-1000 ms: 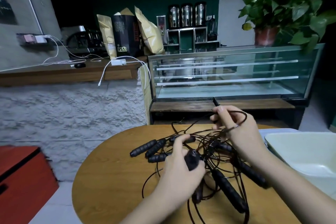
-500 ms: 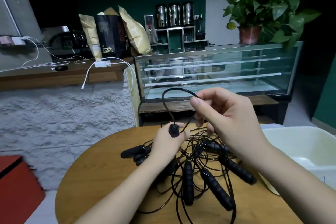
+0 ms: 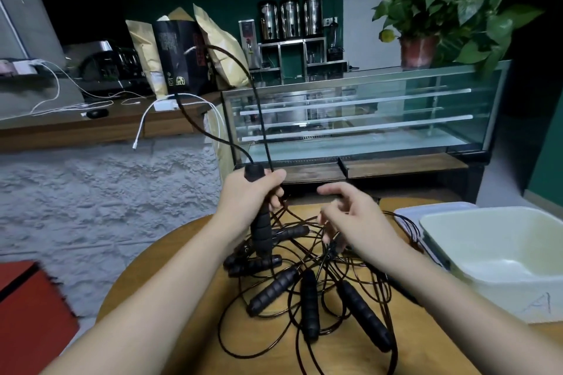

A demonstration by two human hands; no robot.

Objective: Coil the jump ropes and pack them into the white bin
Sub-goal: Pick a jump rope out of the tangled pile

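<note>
A tangle of black jump ropes [image 3: 307, 292] with several foam handles lies on the round wooden table [image 3: 182, 292]. My left hand [image 3: 246, 201] grips one handle [image 3: 262, 231] upright above the pile, and a tall loop of its cord [image 3: 243, 70] arches up from the fist. My right hand [image 3: 359, 219] hovers to the right of it over the tangle, thumb out and fingers curled down and blurred. I cannot tell whether they pinch a cord. The white bin [image 3: 493, 292] stands at the table's right edge with nothing in it.
A white lid [image 3: 426, 211] lies under the bin's far side with a cord trailing over it. Beyond the table are a glass display case [image 3: 365, 119] and a rough white wall [image 3: 106, 192]. A red box [image 3: 27, 313] sits on the floor at left.
My left hand has lifted the handle upright, so the cord loop now stands much taller. My right hand has let go of the loop and dropped toward the pile.
</note>
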